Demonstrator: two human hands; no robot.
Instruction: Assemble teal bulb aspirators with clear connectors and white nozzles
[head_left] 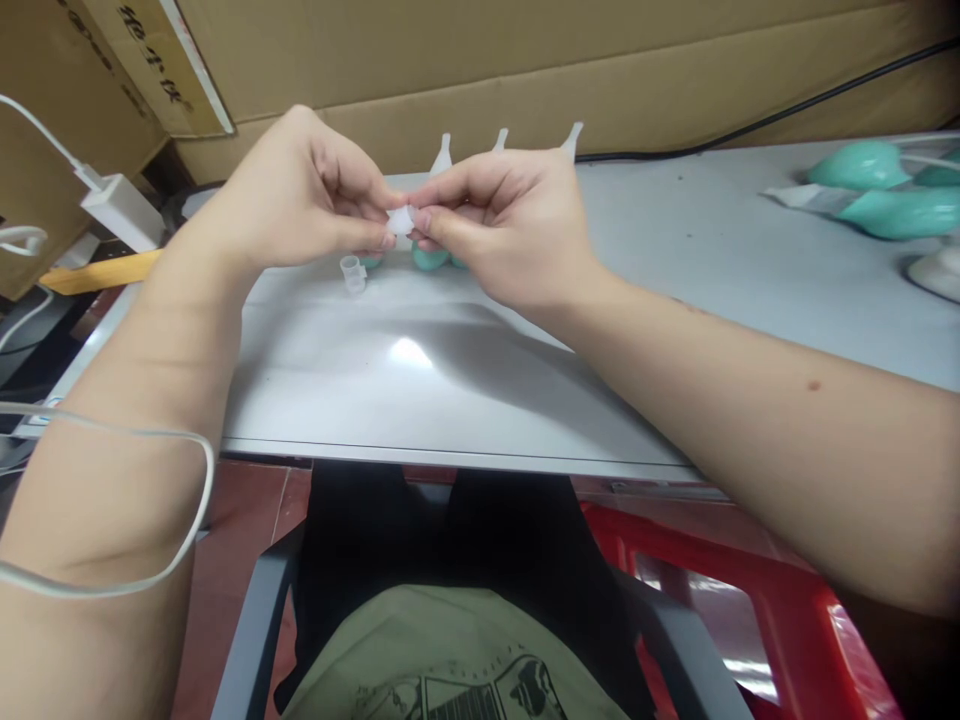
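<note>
Between the fingertips of both my hands is a small translucent white plastic piece [401, 220], raised above the table. My left hand [322, 205] pinches its left side with thumb and fingers, and my right hand [517, 215] pinches the right side. Just below my left fingers stands a small clear plastic cup-shaped part [352, 273] with a side tab. Behind my right hand are teal rounded bodies [430, 257], mostly hidden. Several white tapered nozzles, one a tall nozzle [442, 155], rise behind the hands; their lower ends are hidden.
The pale grey table [480, 410] backs onto a cardboard wall [525, 60]. More teal bulbs [900, 212] lie at the far right. A white charger [124, 212] with cables stands left, and a white cable [202, 500] crosses my left forearm. A red stool [787, 600] is below right.
</note>
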